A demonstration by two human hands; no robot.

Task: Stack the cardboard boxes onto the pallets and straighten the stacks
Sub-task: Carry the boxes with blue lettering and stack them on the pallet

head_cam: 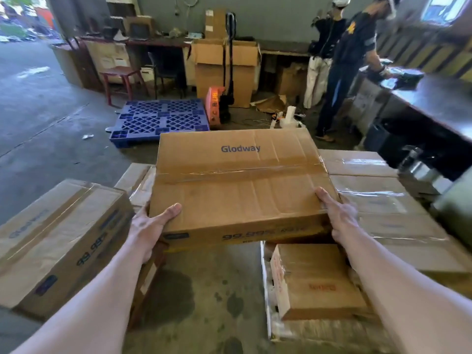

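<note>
A flat brown cardboard box marked "Glodway" is held level in front of me, taped along its middle. My left hand grips its near left corner, thumb on top and fingers underneath. My right hand grips its near right corner the same way. Below and to the right lie several taped boxes in a flat stack. Another Glodway box sits tilted at the left. A smaller box lies at the lower right on wrapped goods.
A blue plastic pallet lies on the concrete floor ahead, with an orange pallet jack at its right edge. Two people stand at a dark counter on the right. Open cartons, a red stool and desks line the back wall.
</note>
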